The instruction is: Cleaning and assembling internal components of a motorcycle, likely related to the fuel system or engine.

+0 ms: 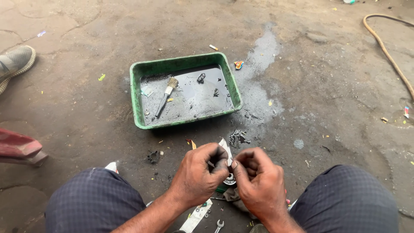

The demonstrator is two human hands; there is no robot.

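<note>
My left hand (199, 174) and my right hand (258, 181) are close together between my knees, both pinching a small white strip (225, 147) that sticks up between the fingers. The fingers are black with grease. Under the hands a round metal part (229, 180) and a rag show partly; most of them is hidden. A green plastic tray (139, 92) sits on the ground ahead, holding dark oily liquid, a paintbrush (166, 96) and a few small dark parts (201, 78).
A small spanner (219, 225) and a white strip (195, 218) lie by my legs. A wet stain (258, 56) runs beyond the tray. A hose (388, 51) curves at far right. Another person's shoe (16, 60) is at far left, a red object (17, 146) below it.
</note>
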